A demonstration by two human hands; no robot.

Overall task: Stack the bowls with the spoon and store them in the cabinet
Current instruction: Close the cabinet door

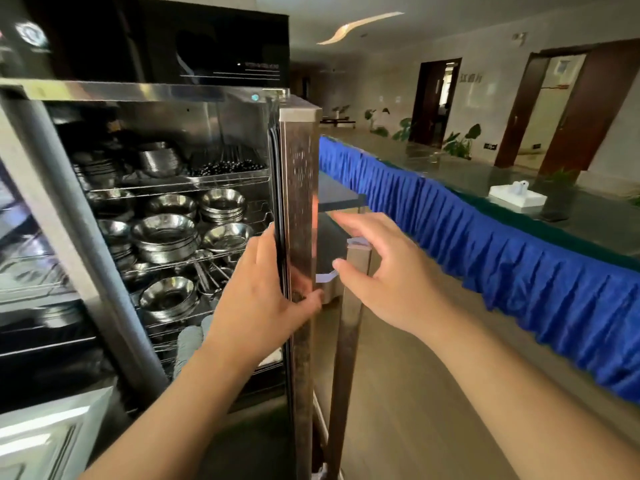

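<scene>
The steel cabinet (104,91) stands open at the left, its wire shelves holding several stacks of steel bowls (162,233) and a bundle of spoons (207,271). The cabinet door (299,202) is edge-on in the middle of the view. My left hand (256,299) grips the door's edge, fingers on the inner side and thumb on the outer face. My right hand (384,271) hovers at the top of the door's vertical handle bar (346,358), fingers spread and curled, holding nothing.
A long table with a blue pleated skirt (485,258) runs along the right, with a white tissue box (517,195) on its glass top. A wooden floor lies between the table and the cabinet. Another glass door (20,271) hangs at the far left.
</scene>
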